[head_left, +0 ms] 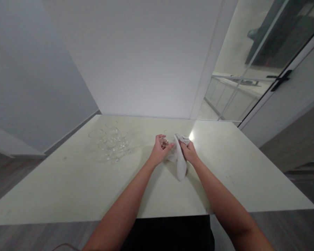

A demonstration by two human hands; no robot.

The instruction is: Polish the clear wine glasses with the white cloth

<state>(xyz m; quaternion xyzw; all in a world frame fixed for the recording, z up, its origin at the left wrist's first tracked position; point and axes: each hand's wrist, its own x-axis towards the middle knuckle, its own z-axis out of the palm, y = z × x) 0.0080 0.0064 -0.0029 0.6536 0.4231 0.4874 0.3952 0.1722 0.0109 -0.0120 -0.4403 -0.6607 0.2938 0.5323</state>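
Observation:
My left hand (161,150) is closed around a clear drinking glass (164,142), of which only part of the rim and side show between the fingers. Close beside it, my right hand (188,150) grips a white cloth (181,164). The cloth hangs down from the fingers toward the tabletop and sits right against the glass. Both hands are over the middle of the pale table. To the left stands a cluster of several clear glasses (115,143); their outlines overlap, so single ones are hard to tell apart.
The pale glossy table (75,188) reaches to a white wall panel (146,69) at the back. On the right is a glazed door with a black handle (281,80), with a counter (232,90) behind the glass. Light glares off the tabletop near my right hand.

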